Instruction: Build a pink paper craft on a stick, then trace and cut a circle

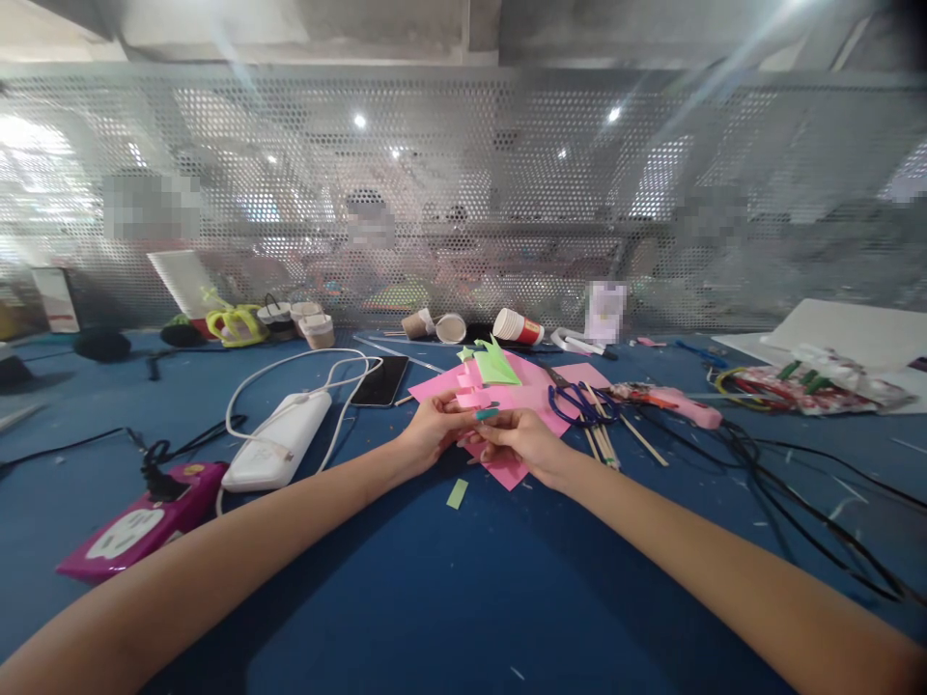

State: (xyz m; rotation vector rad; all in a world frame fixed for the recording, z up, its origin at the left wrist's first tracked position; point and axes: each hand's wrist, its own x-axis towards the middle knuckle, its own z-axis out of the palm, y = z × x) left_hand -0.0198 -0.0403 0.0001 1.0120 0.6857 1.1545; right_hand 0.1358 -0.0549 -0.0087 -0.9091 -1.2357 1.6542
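My left hand (432,425) and my right hand (522,439) meet over the blue table (449,589), both with fingers pinched on a small pink paper strip (474,399) that carries a teal bit at its near end. Under and behind the hands lie pink paper sheets (532,391) with a folded green paper piece (495,367) on top. A small green paper scrap (457,493) lies on the table just in front of my hands.
Blue-handled scissors (583,403), wooden sticks (604,444) and a pink glue gun (670,400) lie to the right. A phone (380,380), a white power bank (279,439) with cable and a pink power strip (137,521) lie left. Paper cups (518,327) stand by the mesh screen (463,193). Black cables (797,492) cross the right side.
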